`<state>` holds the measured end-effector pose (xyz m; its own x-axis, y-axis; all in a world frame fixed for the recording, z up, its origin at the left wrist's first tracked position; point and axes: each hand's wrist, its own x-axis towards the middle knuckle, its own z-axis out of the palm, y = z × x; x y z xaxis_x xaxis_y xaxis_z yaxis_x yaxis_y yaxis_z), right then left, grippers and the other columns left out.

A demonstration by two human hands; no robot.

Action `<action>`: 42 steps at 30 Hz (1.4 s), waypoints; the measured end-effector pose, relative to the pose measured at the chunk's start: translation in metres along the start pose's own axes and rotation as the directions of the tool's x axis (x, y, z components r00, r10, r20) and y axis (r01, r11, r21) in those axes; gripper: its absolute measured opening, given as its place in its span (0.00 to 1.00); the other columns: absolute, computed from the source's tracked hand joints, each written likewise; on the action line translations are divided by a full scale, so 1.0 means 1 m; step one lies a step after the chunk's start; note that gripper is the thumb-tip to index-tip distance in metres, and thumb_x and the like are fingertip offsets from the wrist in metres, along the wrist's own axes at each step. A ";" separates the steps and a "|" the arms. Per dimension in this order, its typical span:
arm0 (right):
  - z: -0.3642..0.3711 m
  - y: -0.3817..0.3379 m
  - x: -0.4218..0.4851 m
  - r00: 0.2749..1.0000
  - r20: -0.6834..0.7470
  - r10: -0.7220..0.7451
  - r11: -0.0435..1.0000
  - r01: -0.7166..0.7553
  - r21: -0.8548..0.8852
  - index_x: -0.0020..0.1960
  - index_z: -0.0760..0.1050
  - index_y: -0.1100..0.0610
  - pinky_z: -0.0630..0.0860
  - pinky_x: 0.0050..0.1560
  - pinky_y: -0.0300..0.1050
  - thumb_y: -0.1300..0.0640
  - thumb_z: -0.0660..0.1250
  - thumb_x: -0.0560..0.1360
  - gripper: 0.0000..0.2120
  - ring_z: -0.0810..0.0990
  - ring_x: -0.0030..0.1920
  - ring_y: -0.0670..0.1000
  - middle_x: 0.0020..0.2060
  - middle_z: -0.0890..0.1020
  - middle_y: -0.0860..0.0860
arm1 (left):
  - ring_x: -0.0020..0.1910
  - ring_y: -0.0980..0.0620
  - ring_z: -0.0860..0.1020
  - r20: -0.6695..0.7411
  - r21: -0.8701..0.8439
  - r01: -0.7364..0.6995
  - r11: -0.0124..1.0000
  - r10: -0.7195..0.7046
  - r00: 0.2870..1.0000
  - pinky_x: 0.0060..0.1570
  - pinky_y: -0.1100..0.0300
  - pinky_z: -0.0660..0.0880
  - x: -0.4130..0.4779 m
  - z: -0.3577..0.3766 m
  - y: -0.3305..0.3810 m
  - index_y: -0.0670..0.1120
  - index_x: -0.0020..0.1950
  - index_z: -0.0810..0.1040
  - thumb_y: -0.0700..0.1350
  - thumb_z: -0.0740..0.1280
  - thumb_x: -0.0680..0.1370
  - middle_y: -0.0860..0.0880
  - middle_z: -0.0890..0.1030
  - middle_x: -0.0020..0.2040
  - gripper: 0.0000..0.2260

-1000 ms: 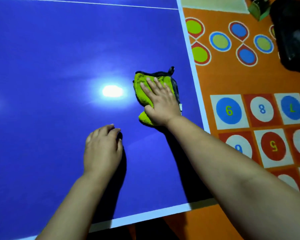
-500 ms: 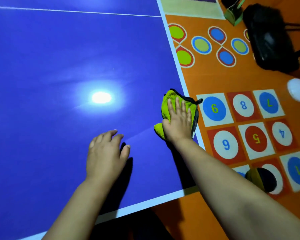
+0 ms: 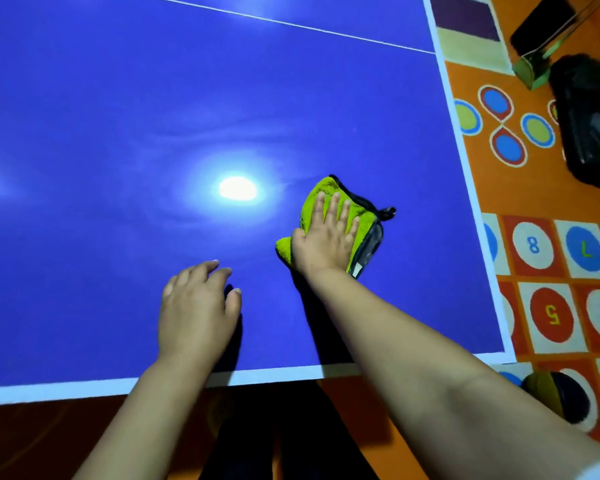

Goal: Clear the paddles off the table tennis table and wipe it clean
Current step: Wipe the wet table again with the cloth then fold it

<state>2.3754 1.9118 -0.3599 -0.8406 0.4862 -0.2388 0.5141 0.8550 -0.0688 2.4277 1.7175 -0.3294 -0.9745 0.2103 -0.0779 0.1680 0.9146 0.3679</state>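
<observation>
Blue table point(image 3: 153, 98) cropped left, right hand point(image 3: 324, 242) half covering green cloth point(image 3: 321, 188), left hand point(image 3: 196, 313) beside

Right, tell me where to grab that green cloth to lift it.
Pinch the bunched corner of the cloth poking out left of the right hand; it looks raised off the table while the rest lies pressed flat. Come from the left, probably with the left hand.

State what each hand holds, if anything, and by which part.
Nothing is gripped. The right hand presses flat on top of the green cloth; the left hand holds nothing.
</observation>
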 end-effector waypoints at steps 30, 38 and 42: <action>0.012 0.148 -0.027 0.738 0.019 -0.674 0.738 0.672 0.068 0.78 0.57 0.47 0.43 0.77 0.52 0.46 0.48 0.67 0.38 0.49 0.78 0.50 0.78 0.55 0.49 | 0.52 0.39 0.78 -0.026 0.017 0.070 0.997 -0.069 0.997 0.50 0.46 0.73 -0.052 0.072 0.135 0.42 0.49 0.82 0.37 0.73 0.68 0.42 0.81 0.53 0.11; -0.016 0.297 0.036 0.901 -0.054 -0.431 0.901 0.433 0.038 0.78 0.56 0.46 0.37 0.74 0.45 0.48 0.51 0.69 0.36 0.47 0.78 0.50 0.78 0.54 0.48 | 0.49 0.40 0.79 -0.025 0.006 -0.120 0.993 0.120 0.992 0.49 0.46 0.75 -0.052 0.113 0.228 0.42 0.48 0.83 0.41 0.68 0.70 0.42 0.81 0.51 0.09; -0.016 0.333 0.024 0.951 -0.079 -0.299 0.951 0.304 0.050 0.78 0.53 0.46 0.37 0.75 0.46 0.50 0.53 0.70 0.36 0.45 0.78 0.49 0.79 0.52 0.48 | 0.50 0.40 0.79 -0.003 0.006 -0.148 0.989 0.148 0.989 0.50 0.46 0.74 -0.061 0.114 0.243 0.42 0.48 0.83 0.38 0.75 0.67 0.42 0.82 0.52 0.10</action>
<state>2.5236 2.2107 -0.3732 -0.9667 0.2205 -0.1302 0.2423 0.9521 -0.1866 2.5450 1.9660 -0.3415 -0.9395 0.3420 -0.0194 0.3111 0.8754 0.3700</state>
